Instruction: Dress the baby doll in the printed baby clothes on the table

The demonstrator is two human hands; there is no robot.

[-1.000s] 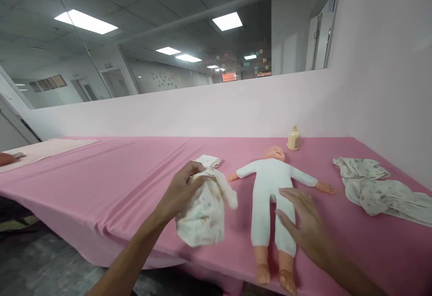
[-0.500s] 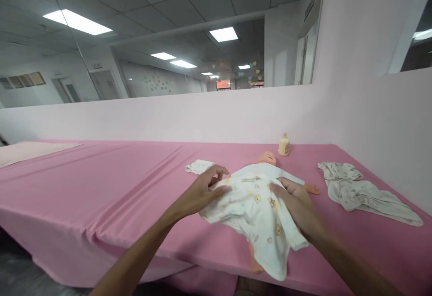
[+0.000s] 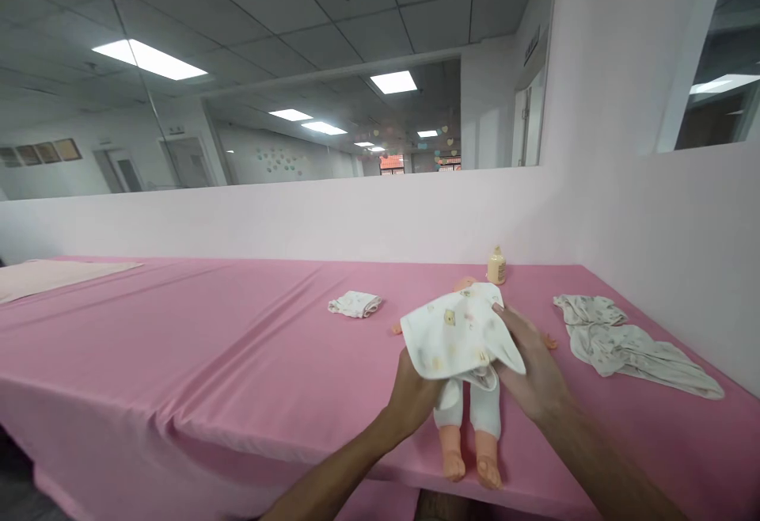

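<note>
A white baby shirt [image 3: 454, 331] with small yellow bear prints is spread between my hands above a baby doll. My right hand [image 3: 531, 363] grips its right edge, thumb on top. My left hand [image 3: 419, 394] is closed at its lower left edge, with the fingers mostly covered by the cloth. The doll lies on its back in white clothing, its legs [image 3: 452, 454] towards me. The shirt hides its torso and most of its head [image 3: 464, 283].
A pink sheet [image 3: 267, 331] covers the table. A folded white cloth [image 3: 355, 304] lies left of the doll. To the right are crumpled pale baby clothes [image 3: 635, 347]. A cream pump bottle [image 3: 496, 266] stands near the wall [image 3: 356, 220], beyond the doll's head.
The shirt has been turned and lifted towards the doll's head, uncovering both legs. My left hand has moved from the shirt's upper left side to beneath its lower edge.
</note>
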